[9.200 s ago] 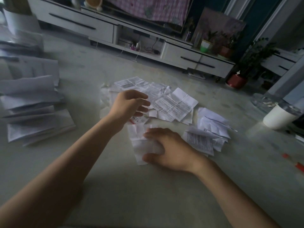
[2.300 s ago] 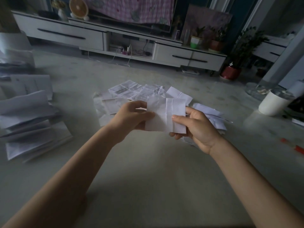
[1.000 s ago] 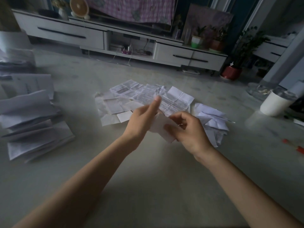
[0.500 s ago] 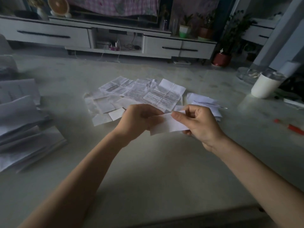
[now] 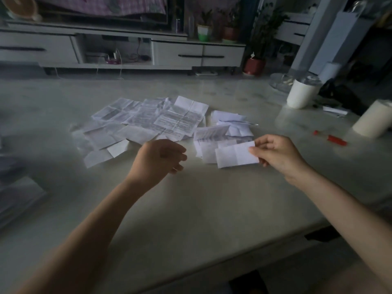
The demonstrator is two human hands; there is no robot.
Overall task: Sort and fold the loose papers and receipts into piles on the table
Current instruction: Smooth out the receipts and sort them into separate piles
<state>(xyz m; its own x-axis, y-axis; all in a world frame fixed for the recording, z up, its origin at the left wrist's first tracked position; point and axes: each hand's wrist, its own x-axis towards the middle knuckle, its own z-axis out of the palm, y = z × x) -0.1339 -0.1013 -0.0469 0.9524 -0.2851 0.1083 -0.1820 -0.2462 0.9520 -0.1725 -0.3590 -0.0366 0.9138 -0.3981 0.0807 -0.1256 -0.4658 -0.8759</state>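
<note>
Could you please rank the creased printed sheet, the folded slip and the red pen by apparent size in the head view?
Largest: creased printed sheet.
Then: folded slip in the right hand, though it is nearer the camera, so that gap is unsure.
Smallest: red pen.

Left hand (image 5: pixel 158 159) released folded receipt (image 5: pixel 235 156); right hand (image 5: pixel 275 152) carried it rightward.

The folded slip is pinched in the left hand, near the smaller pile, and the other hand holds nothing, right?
Not quite. The head view shows the right hand pinching the folded slip near the smaller pile; it is the left hand that holds nothing.
</note>
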